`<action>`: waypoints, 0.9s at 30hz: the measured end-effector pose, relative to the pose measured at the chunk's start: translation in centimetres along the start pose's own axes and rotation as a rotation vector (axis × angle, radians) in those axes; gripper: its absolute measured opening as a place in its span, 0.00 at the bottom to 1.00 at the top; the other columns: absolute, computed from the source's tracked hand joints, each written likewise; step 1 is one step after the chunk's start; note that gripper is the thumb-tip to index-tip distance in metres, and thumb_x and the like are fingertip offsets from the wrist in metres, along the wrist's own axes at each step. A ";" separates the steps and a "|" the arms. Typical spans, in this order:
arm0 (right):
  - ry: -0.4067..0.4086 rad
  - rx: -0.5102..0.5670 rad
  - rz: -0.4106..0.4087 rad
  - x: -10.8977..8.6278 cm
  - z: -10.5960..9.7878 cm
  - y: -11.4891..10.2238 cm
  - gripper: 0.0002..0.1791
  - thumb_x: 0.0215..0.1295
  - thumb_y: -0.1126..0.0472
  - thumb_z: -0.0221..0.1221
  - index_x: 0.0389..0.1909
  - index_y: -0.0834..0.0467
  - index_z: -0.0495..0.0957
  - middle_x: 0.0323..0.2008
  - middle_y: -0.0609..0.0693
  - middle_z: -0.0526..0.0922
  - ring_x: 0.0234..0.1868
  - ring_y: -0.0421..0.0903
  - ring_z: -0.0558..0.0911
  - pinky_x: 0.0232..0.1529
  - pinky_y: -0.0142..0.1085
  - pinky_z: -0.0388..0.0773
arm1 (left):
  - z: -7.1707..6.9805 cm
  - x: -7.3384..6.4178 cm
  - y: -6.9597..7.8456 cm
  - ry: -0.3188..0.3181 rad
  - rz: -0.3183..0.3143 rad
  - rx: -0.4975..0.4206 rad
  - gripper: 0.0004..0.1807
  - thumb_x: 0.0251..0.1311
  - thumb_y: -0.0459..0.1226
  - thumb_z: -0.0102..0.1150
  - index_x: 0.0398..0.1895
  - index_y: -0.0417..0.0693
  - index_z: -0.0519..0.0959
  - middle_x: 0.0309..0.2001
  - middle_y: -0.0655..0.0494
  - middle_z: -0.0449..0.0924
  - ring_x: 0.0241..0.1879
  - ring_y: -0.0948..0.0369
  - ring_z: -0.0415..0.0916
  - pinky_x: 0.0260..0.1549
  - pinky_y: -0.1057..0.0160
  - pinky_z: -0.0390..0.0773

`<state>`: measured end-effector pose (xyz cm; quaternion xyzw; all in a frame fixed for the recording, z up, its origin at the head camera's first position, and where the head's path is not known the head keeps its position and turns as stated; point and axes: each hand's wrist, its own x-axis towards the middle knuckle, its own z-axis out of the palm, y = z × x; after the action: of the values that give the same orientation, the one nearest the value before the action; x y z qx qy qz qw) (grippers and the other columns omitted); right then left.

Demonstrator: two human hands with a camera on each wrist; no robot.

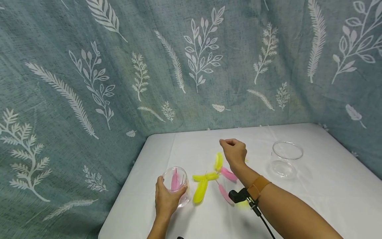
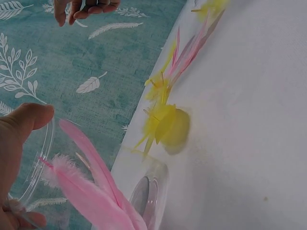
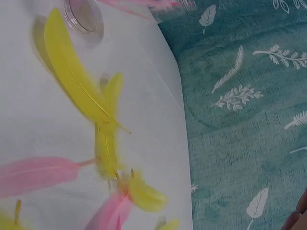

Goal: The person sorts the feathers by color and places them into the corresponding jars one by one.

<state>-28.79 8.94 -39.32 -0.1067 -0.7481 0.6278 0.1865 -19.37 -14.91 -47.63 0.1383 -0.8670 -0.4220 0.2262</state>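
My left hand point(image 1: 167, 197) grips a clear jar point(image 1: 184, 199) at the left of the table, thumb and fingers on either side near its rim. Pink feathers point(image 2: 91, 191) stand inside the jar. My right hand point(image 1: 234, 152) is raised over the far middle of the table, its fingers loosely curled, with nothing visible in them. Below and around it lie loose feathers: several yellow feathers point(image 3: 76, 76) overlapping in a loose chain, and pink feathers point(image 3: 38, 175) among them. In the right wrist view, only a bit of the right fingers shows at the lower right edge.
A second clear round container point(image 1: 287, 161) stands upright on the right side of the white-covered table point(image 1: 322, 196). A green curtain point(image 1: 179, 66) with white leaf prints hangs behind the table's back edge. A strapped camera point(image 1: 238, 196) with a cable sits on the right wrist.
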 end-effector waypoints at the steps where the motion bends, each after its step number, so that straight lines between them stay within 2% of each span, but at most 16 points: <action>1: 0.007 -0.002 -0.002 0.2 -0.2 0.0 0.16 0.61 0.48 0.64 0.34 0.59 0.83 0.33 0.53 0.81 0.33 0.49 0.77 0.34 0.41 0.74 | 0.0 0.0 0.0 0.000 0.000 -0.001 0.56 0.32 0.54 0.80 0.65 0.43 0.60 0.59 0.42 0.68 0.54 0.44 0.71 0.52 0.40 0.69; 6: 0.027 -0.004 0.008 0.9 -1.3 0.5 0.16 0.61 0.49 0.64 0.35 0.60 0.83 0.34 0.53 0.82 0.33 0.49 0.77 0.33 0.40 0.74 | 0.0 0.0 0.1 -0.002 -0.002 0.000 0.56 0.32 0.54 0.80 0.65 0.43 0.60 0.59 0.42 0.68 0.53 0.43 0.71 0.52 0.40 0.69; 18: 0.076 -0.033 0.148 2.9 -4.4 2.3 0.21 0.63 0.45 0.61 0.43 0.59 0.82 0.43 0.54 0.81 0.42 0.50 0.75 0.41 0.41 0.72 | 0.1 0.1 0.2 -0.004 -0.011 0.014 0.56 0.32 0.53 0.80 0.65 0.44 0.60 0.59 0.42 0.68 0.53 0.43 0.71 0.52 0.41 0.69; 27: 0.085 -0.087 0.203 3.4 -5.3 3.9 0.22 0.64 0.46 0.59 0.46 0.60 0.81 0.46 0.56 0.79 0.45 0.52 0.75 0.43 0.44 0.72 | 0.1 0.0 0.0 -0.006 -0.013 0.026 0.57 0.33 0.54 0.79 0.66 0.43 0.60 0.60 0.42 0.67 0.55 0.43 0.70 0.53 0.41 0.69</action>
<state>-29.96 15.81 -41.83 -0.2165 -0.7514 0.6054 0.1485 -19.44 -14.84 -47.65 0.1456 -0.8722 -0.4126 0.2188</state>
